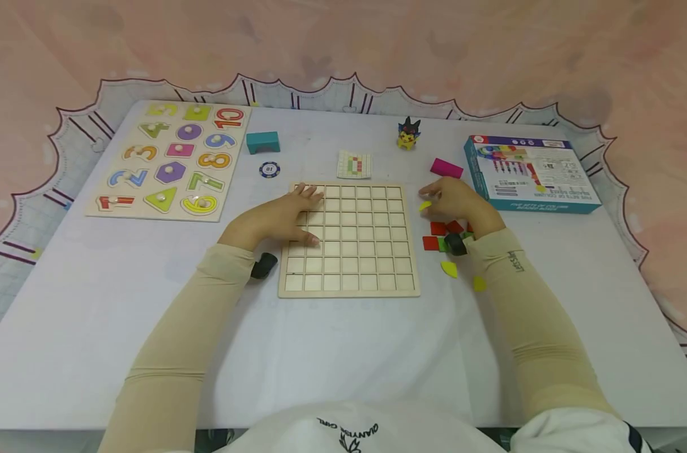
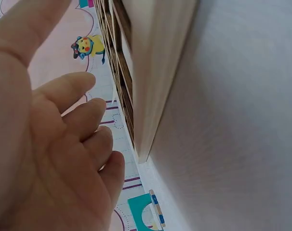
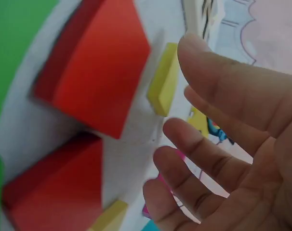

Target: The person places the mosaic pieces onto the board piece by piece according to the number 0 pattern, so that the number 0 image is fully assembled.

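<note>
In the head view my left hand [image 1: 287, 217] lies with fingers spread over the left side of a wooden grid board [image 1: 349, 294]. The left wrist view shows its palm beside the board's pale wooden edge [image 2: 160, 72], holding nothing. My right hand [image 1: 453, 200] is right of the board, above several small colored pieces. A yellow piece [image 1: 425, 205] is close to its thumb; in the right wrist view this yellow piece [image 3: 163, 79] lies on the table beside loosely bent fingers. Red tiles [image 3: 100, 67] are nearby, and green pieces [image 1: 442, 245] are partly hidden by the wrist camera.
Behind the board lie a small pattern card [image 1: 355, 165], a toy figure [image 1: 408, 133] and a magenta block [image 1: 446, 168]. A box [image 1: 536, 173] stands at right. On the left are a number puzzle [image 1: 168, 157], a teal block [image 1: 263, 142] and a round chip [image 1: 270, 169].
</note>
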`<state>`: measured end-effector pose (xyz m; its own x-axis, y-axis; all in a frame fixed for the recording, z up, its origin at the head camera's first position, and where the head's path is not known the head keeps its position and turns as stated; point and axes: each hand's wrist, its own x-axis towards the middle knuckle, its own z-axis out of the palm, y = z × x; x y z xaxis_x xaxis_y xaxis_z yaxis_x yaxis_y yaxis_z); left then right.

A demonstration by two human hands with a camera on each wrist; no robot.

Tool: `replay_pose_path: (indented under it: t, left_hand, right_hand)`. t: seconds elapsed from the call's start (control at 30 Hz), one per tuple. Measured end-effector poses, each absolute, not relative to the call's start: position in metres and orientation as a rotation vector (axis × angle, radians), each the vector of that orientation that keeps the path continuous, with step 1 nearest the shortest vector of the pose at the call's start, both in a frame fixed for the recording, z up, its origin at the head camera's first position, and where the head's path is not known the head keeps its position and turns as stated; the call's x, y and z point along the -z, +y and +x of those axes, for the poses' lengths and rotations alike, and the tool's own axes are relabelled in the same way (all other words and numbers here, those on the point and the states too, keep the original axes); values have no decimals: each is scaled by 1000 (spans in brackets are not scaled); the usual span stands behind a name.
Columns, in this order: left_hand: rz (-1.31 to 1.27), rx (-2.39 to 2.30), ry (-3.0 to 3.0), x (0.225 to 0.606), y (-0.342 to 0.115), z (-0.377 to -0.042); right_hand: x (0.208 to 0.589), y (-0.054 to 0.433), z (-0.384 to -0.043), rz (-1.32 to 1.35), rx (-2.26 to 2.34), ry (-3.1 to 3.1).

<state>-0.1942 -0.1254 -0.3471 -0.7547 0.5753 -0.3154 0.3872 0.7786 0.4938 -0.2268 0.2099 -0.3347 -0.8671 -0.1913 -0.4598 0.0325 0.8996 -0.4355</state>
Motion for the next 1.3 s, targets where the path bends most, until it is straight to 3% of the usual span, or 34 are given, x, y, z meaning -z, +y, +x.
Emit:
replay_pose_path:
  t: [0.8,1.3]
  left_hand:
    - [640,-521,2456,345,-127,-192]
    - [650,-510,2452,350,-125,-195]
  right_hand:
    - [339,215,-230,-153,655,2587]
    - [317,194,-239,-235,886,2570]
